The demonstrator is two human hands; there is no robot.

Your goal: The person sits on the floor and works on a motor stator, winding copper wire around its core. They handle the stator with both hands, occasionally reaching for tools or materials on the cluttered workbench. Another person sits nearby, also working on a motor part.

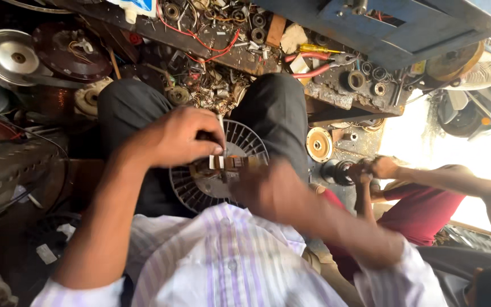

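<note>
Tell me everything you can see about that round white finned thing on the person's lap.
The finned wheel is a round, pale disc, plastic by its look, with many thin radial blades around the rim and a flat hub in the middle. It lies roughly flat between the dark-trousered knees. A small brownish metal part with a white piece sits across its hub. The left hand grips above that part with a thin tool; the right hand, blurred, covers the wheel's lower right edge. Its lower rim is hidden by the striped shirt.
</note>
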